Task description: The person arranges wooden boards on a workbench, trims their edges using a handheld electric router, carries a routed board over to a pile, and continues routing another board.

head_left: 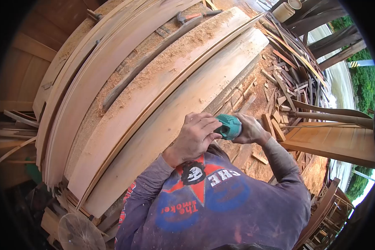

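Observation:
A green power tool point(228, 126) with a rounded, vented housing is held close in front of my chest, at the near edge of the workbench. My left hand point(198, 135) presses on its left end, fingers bent over it. Around its right side wraps my right hand point(250, 128), the fingers mostly hidden behind the housing. The tool's working end is out of sight, so its exact kind cannot be told. Just beyond my left hand lies a long pale board point(175, 100). Behind that board is another wide plank point(171, 71), strewn with wood shavings.
Farther left lie grooved boards point(87, 75) and a dark narrow strip of wood point(150, 62). A hammer point(189, 17) rests at the far end. Wood offcuts point(285, 83) pile up at right, near a panelled board point(333, 141). A round fan point(80, 233) stands lower left.

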Motion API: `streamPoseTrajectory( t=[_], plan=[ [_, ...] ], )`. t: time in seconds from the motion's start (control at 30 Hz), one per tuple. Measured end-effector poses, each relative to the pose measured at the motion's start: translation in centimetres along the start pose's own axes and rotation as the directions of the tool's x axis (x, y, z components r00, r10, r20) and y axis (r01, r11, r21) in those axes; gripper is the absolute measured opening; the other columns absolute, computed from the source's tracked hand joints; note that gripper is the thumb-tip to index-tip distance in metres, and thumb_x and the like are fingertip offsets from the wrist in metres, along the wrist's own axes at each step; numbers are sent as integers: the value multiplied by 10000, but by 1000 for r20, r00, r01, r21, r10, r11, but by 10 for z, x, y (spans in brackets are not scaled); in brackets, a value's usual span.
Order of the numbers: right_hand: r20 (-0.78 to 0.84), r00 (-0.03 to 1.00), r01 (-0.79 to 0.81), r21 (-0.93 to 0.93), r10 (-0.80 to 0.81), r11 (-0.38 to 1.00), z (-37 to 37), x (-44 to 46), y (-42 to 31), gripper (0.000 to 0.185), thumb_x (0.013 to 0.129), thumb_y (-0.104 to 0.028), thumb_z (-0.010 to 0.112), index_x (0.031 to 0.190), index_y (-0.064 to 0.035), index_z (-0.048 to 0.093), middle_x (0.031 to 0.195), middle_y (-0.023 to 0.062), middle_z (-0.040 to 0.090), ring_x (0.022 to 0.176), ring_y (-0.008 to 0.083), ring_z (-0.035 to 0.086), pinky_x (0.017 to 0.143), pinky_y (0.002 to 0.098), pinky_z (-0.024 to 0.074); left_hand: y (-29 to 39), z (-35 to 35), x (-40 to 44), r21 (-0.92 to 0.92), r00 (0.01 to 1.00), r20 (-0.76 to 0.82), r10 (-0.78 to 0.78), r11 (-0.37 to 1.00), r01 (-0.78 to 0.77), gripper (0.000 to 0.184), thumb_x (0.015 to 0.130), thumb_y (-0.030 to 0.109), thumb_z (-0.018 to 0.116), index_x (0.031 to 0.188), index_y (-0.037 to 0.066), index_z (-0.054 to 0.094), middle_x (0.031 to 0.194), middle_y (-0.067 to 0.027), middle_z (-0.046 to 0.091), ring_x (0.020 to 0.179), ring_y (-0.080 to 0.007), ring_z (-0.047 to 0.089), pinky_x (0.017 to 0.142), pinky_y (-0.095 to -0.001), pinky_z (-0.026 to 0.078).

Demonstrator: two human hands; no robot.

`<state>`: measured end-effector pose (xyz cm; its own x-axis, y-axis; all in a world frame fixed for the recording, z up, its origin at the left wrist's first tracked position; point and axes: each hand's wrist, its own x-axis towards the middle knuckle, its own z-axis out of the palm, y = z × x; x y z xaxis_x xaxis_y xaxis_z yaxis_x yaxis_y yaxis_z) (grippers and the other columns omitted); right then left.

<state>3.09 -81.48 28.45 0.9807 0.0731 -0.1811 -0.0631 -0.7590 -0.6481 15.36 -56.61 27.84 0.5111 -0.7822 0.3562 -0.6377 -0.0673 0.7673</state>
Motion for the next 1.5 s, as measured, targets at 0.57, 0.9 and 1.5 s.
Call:
streamPoseTrajectory(
  t=[0.57, 0.9, 1.5],
  plan=[
    [347, 937, 40, 5, -39, 999, 27, 40, -27, 687, 644, -313, 838, 1194, 9, 581, 1032, 231, 696, 978, 420, 693, 865, 492, 564, -29, -29, -40, 87, 984, 39, 171, 981, -174, 352, 839, 215, 790, 1120, 24, 699, 1085, -122, 694, 1072, -313, 647, 970, -471, 468],
    [380, 925, 2, -43, 14, 999, 37, 20, -14, 632, 678, -378, 853, 1129, -15, 598, 1010, 215, 691, 964, 414, 689, 847, 496, 551, -153, -66, -118, 722, 797, -310, -518, 417, 552, 559, 895, 528, 718, 1045, 3, 600, 937, -165, 691, 915, -356, 697, 822, -482, 545],
    [260, 954, -151, -15, 150, 988, 44, -11, -10, 655, 633, -359, 871, 1126, -18, 608, 1036, 210, 694, 1002, 412, 682, 864, 488, 556, -66, -192, -77, 566, 759, -232, -608, 550, 614, 730, 978, 658, 554, 691, -11, 608, 595, -248, 585, 556, -440, 609, 555, -518, 474]
  ],
)
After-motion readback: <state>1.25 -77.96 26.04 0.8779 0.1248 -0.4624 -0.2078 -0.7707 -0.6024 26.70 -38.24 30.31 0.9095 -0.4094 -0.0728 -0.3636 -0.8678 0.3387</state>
